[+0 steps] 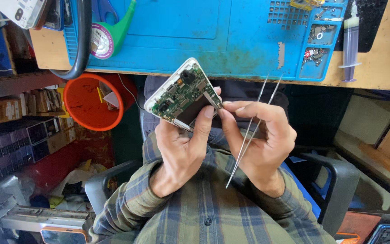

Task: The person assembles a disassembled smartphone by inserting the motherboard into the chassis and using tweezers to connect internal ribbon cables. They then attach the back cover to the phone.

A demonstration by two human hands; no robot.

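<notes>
Opened phone [183, 92] pinched in left hand [181, 144] fingers, right hand [258, 140] fingers clamping tweezers [251, 131], blue mat [195, 36], wood bench [384, 68]

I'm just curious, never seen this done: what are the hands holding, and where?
The left hand grips an opened phone by its lower end. The right hand holds tweezers tucked mid-length across its palm; its fingertips touch the phone's edge.
</notes>
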